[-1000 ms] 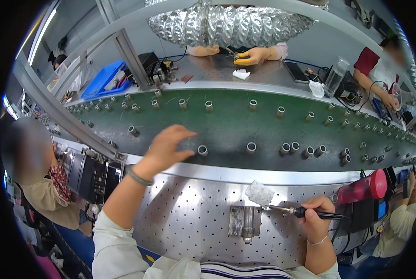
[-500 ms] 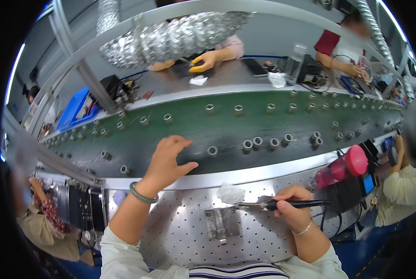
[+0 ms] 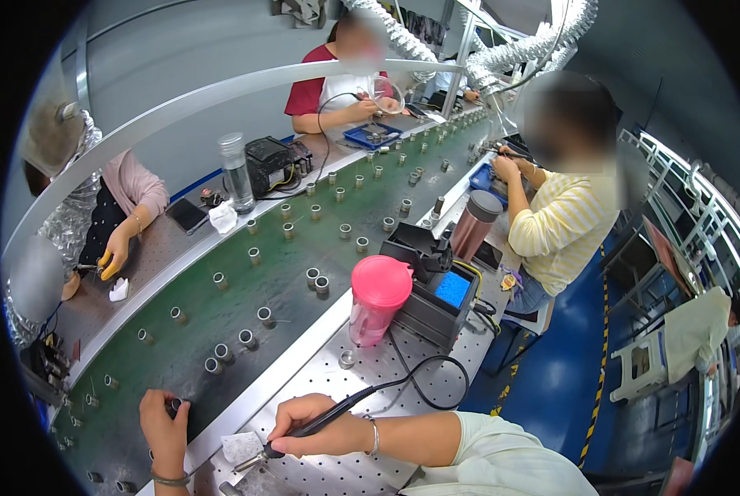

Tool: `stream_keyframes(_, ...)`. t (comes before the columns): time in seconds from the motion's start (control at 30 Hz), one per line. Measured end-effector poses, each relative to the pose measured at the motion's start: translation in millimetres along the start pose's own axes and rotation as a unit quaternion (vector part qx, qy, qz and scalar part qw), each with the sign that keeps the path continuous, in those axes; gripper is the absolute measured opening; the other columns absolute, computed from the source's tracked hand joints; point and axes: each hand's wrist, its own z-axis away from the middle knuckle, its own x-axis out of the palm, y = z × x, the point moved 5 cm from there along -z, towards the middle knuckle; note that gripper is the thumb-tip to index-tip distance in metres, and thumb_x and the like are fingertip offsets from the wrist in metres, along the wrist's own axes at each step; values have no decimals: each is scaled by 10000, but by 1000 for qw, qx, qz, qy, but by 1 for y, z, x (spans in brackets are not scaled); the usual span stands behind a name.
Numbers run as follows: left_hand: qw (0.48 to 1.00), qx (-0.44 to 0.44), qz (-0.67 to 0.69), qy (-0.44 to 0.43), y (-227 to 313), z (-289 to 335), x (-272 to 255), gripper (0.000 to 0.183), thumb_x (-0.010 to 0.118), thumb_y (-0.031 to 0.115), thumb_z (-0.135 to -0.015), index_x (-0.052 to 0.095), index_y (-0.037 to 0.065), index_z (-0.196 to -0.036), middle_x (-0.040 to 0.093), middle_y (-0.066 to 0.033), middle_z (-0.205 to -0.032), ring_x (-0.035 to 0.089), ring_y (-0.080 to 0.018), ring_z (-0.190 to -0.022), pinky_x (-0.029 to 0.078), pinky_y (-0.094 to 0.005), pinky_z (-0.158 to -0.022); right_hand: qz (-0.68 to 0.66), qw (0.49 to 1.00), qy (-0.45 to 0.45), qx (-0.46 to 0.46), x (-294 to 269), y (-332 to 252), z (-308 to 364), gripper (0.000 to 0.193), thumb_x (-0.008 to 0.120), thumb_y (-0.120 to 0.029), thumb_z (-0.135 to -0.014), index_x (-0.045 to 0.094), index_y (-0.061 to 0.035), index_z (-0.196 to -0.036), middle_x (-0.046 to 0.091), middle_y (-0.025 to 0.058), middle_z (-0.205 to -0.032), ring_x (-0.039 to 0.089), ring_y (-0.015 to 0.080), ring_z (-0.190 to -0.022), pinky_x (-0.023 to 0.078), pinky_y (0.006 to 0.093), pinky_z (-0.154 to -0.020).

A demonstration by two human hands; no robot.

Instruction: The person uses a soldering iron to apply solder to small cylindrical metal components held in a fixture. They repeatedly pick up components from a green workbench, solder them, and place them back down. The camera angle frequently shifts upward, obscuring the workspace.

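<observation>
My left hand (image 3: pixel 163 430) is over the green conveyor belt (image 3: pixel 159 355), with thumb and fingers closed around a small metal cylinder (image 3: pixel 174 406). A bracelet circles that wrist. Above the perforated metal worktop (image 3: pixel 328 372), my right hand (image 3: pixel 320 423) grips a soldering iron (image 3: pixel 337 411) by its black handle, its tip pointing down to the left. Beside the tip lies a crumpled white pad (image 3: pixel 242 448). The metal fixture shows only in part at the lower edge of the picture. Several more open-topped metal cylinders (image 3: pixel 247 338) stand on the belt.
A pink lidded cup (image 3: pixel 378 298) and a black soldering station with a blue sponge (image 3: pixel 452 289) stand on the right of my worktop. The iron's cable (image 3: pixel 465 380) loops near them. Co-workers sit along both sides of the belt. A clear bottle (image 3: pixel 237 174) stands opposite.
The view has swung to the right. My left hand, open above the belt before, is now closed on a metal cylinder. My right hand still holds the soldering iron.
</observation>
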Motion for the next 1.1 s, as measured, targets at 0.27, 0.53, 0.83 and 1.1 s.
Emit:
stream_keyframes(0.27, 922, -134, 355, -73, 16, 40, -36, 168, 625, -35, -630, 612, -11, -796, 577, -43, -743, 523, -104, -650, 430, -212, -593, 6, 1000, -7, -13, 7, -4, 2, 100, 658, -74, -811, 590, -2, -825, 610, 20, -734, 540, 36, -601, 403, 180, -512)
stream_keyframes(0.53, 755, -207, 585, -212, 27, 64, -31, 242, 699, 22, -624, 637, -81, -834, 622, -136, -778, 589, -162, -588, 472, -225, -520, 3, 1000, -6, 13, 3, -5, 1, 87, 651, -76, -819, 592, -14, -831, 601, 22, -730, 554, 40, -617, 429, 188, -527)
stream_keyframes(0.83, 700, -197, 606, -322, 20, 77, -27, 360, 757, 134, -660, 653, -70, -938, 641, -144, -944, 594, -203, -878, 448, -286, -785, 6, 999, 48, -13, 3, 4, -2, 102, 683, -21, -766, 613, -3, -838, 623, 59, -748, 572, 72, -624, 446, 201, -550)
stream_keyframes(1.1, 611, -175, 667, -388, 37, 91, -19, 580, 730, 16, -689, 499, -31, -1219, 614, -152, -1045, 582, -194, -962, 462, -240, -774, -11, 994, 67, -91, 4, -1, 0, 129, 679, -37, -759, 584, 28, -818, 605, 106, -705, 566, 115, -538, 449, 208, -505)
